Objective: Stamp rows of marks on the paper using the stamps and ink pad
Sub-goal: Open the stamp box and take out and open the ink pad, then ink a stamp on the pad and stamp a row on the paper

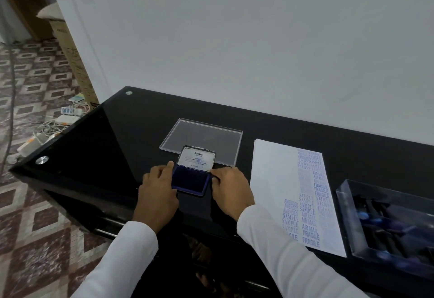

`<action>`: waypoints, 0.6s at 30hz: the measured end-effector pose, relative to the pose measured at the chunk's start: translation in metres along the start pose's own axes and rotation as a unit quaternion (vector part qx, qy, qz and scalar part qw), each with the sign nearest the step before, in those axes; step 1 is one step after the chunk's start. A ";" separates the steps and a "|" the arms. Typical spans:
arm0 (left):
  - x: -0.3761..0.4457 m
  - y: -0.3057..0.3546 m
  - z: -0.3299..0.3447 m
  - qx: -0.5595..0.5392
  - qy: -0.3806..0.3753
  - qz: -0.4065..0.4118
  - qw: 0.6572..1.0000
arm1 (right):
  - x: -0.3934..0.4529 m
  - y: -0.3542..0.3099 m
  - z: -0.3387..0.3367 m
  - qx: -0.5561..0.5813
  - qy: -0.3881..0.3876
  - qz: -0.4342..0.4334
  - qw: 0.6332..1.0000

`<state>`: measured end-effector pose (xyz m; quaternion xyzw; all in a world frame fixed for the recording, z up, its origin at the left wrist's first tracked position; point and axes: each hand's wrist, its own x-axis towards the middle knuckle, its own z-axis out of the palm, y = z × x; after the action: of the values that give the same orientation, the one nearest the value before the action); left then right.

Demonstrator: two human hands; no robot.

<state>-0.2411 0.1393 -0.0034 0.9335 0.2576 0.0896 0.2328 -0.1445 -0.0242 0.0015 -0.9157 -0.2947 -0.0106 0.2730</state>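
Observation:
A blue ink pad (191,180) lies open on the black glass table (112,147), its lid (196,158) raised toward the wall. My left hand (157,192) holds the pad's left edge, with a finger up against the lid. My right hand (231,188) pinches the pad's right side near the hinge. To the right lies the white paper (274,187), covered on its right half with blue stamped words in rows. Several dark stamps (389,225) lie in a clear plastic box (347,210) at the far right.
A clear plastic lid (204,138) lies flat behind the ink pad. The table's left corner juts over a patterned floor with cables and a power strip (65,119). A white wall runs along the table's far edge.

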 end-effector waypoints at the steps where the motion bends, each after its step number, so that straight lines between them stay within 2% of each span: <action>1: -0.001 0.007 -0.002 0.013 0.003 -0.003 1.000 | -0.002 0.003 -0.005 -0.001 0.011 0.008 1.000; 4: -0.002 0.033 -0.004 0.030 -0.002 0.012 0.999 | -0.009 0.014 -0.023 -0.008 0.028 0.036 0.999; 11: -0.007 0.124 0.018 -0.011 -0.043 0.123 0.991 | -0.040 0.065 -0.091 -0.037 0.062 0.133 0.989; 18: -0.024 0.201 0.056 -0.033 -0.049 0.224 0.973 | -0.077 0.120 -0.141 -0.054 0.109 0.184 0.975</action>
<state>-0.1571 -0.0470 0.0429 0.9624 0.0274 0.1021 0.2500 -0.1226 -0.2173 0.0483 -0.9609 -0.0888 -0.0757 0.2511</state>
